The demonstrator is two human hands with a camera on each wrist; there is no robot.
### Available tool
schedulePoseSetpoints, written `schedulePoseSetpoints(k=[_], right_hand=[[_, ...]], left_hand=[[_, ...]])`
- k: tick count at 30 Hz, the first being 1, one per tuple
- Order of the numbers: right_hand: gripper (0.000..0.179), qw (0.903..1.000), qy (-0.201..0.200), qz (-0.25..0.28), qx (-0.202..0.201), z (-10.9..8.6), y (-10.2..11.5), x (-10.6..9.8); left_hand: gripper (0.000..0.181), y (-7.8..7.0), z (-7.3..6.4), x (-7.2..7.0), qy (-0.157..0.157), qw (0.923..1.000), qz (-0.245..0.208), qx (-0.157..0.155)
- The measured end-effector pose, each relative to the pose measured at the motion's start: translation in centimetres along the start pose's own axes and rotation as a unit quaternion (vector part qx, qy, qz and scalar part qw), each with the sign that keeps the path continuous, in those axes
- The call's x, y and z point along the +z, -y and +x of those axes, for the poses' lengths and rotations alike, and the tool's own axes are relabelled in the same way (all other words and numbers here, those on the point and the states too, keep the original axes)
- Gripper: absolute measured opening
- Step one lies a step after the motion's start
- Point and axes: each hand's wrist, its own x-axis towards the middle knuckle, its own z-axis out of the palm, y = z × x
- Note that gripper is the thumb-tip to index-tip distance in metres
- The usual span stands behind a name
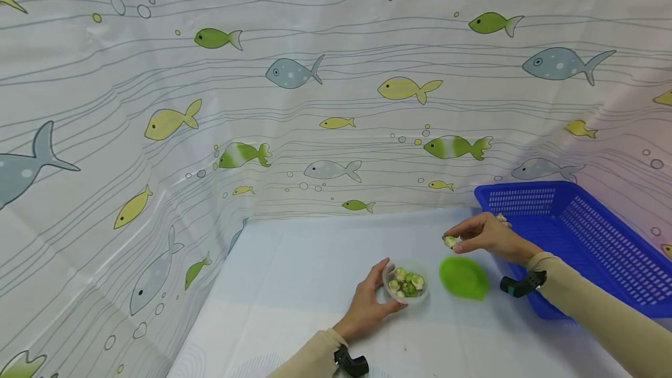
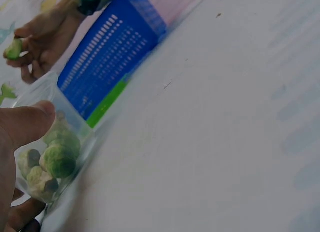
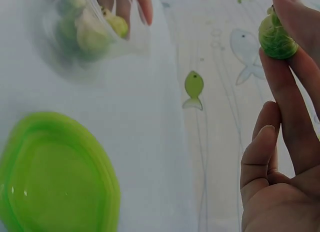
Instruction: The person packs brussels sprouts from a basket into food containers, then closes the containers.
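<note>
Both hands are occupied. Left hand [image 1: 370, 305] curls around a clear plastic container [image 1: 420, 266], thumb on the near side and fingers on the far side. Right hand [image 1: 490, 239] pinches a single Brussels sprout [image 1: 450, 242] between thumb and fingertips; the right wrist view shows its green leaves and the remaining fingers partly bent below it. That sprout is held above the table [image 1: 315, 267], apart from the container and to the right of it. Several more sprouts [image 1: 408, 283], green and yellowish, lie together inside the container, seen through its wall in the left wrist view.

Beside the container, on the right, lies a shallow bright green dish [image 1: 464, 277] with a raised rim. Farther right stands a blue plastic basket [image 1: 551, 232] with slotted walls; a few pale lumps [image 1: 502, 219] show just behind the right hand, partly hidden. Small pale marks low on the basket's side are too blurred to read in the left wrist view. Each wrist carries a dark strapped device [image 1: 523, 284], any lettering on it too small to make out. Behind the table hangs a white sheet [image 1: 294, 109] printed with wavy lines, bubbles and blue, green and yellow fish.
</note>
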Motion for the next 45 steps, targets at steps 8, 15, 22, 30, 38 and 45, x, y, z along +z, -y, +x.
schedulePoseSetpoints(k=[8, 15, 22, 30, 38, 45], right_hand=[[0.034, 0.9998, 0.015, 0.013, 0.009, 0.5, 0.0, 2.2], [0.033, 0.9995, 0.01, 0.006, 0.028, 1.1, 0.1, 4.3], [0.033, 0.9995, 0.014, 0.007, 0.027, 1.3, -0.7, 6.3], [0.029, 0.9971, -0.009, -0.07, 0.029, 1.4, -1.4, 8.8], [0.028, 0.9889, -0.023, -0.147, 0.005, 1.8, -1.7, 10.6], [0.027, 0.9846, -0.036, -0.171, -0.006, 2.0, -1.8, 11.3]], left_hand=[[0.097, 0.0, 0.2, 0.0, 0.001, 1.0, 0.001, 0.008], [0.098, 0.0, 0.3, -0.2, -0.001, 1.0, 0.001, 0.006], [0.097, 0.1, 0.3, -0.1, 0.002, 1.0, 0.002, 0.008], [0.096, 0.2, 0.2, -0.1, 0.003, 0.9999, 0.008, 0.01], [0.096, 0.1, 0.1, -0.2, 0.004, 0.9999, 0.01, 0.01], [0.096, 0.0, 0.0, -0.1, 0.003, 0.9999, 0.01, 0.004]])
